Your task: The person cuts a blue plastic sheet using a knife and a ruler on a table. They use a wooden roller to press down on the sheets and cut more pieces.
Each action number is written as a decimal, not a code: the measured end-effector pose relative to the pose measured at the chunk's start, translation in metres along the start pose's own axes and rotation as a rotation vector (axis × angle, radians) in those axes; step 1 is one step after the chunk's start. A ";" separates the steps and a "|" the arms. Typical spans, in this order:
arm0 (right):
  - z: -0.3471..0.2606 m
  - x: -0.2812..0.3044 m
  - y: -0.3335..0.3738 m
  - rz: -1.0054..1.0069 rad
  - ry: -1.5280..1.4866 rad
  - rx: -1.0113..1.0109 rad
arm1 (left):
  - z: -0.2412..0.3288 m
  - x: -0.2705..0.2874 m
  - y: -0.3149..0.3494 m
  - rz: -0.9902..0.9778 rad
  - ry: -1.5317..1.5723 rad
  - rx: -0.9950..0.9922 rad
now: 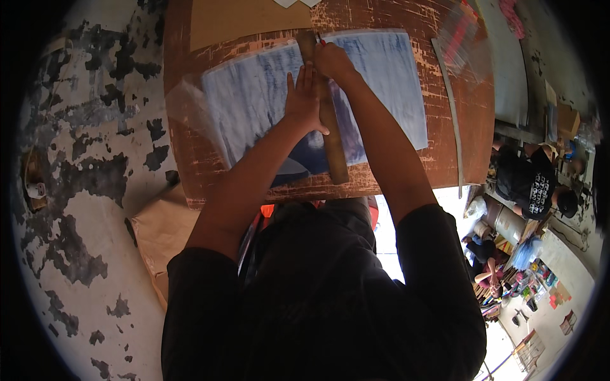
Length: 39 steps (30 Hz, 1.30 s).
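Observation:
A large painted sheet (381,82) in blue, white and grey lies on the worn red-brown table. Across it, from the far edge to the near edge, runs a flat wooden straightedge (335,152). My left hand (304,101) presses down on the straightedge and sheet, fingers stretched forward and thumb out across the wood. At the straightedge's far end, my right hand (335,62) is closed round a small red cutter (321,42). Only a bit of the cutter shows; its blade is too small to make out.
Brown board (248,22) lies at the table's far left, and clear plastic film (197,105) at its left edge. A long thin strip (450,114) rests on the right of the table (470,140). Two people (530,181) are off to the right, among cluttered goods.

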State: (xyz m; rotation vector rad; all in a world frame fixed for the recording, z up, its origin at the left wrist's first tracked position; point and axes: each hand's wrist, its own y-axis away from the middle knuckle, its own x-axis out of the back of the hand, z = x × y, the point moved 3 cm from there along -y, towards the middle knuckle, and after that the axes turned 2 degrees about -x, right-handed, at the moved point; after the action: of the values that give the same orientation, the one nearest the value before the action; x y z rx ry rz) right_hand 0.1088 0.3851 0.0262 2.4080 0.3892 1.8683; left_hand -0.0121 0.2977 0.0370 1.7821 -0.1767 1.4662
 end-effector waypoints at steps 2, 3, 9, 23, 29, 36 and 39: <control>-0.002 0.002 -0.002 0.015 -0.094 -0.033 | 0.000 0.000 0.002 0.042 0.013 0.006; -0.003 0.002 -0.002 0.022 -0.141 -0.052 | 0.000 0.000 0.002 0.039 0.016 0.005; 0.000 -0.002 0.015 -0.080 -0.095 -0.100 | 0.006 0.002 0.000 0.031 0.022 -0.008; -0.035 -0.031 0.245 -0.236 -0.543 -0.674 | 0.001 0.008 0.004 0.030 0.081 0.032; -0.036 -0.063 0.333 -0.215 -0.562 -0.679 | 0.001 0.008 0.002 0.024 0.033 0.034; -0.036 -0.091 0.386 -0.224 -0.601 -0.720 | -0.001 0.008 0.003 0.050 0.059 0.015; -0.030 -0.082 0.387 -0.274 -0.561 -0.685 | 0.002 0.006 0.001 0.015 0.040 0.014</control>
State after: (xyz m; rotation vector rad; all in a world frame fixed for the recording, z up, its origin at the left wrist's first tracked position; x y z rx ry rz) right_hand 0.1214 -0.0110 0.0365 2.1130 0.0166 0.9320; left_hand -0.0093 0.2975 0.0427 1.7645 -0.1605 1.5155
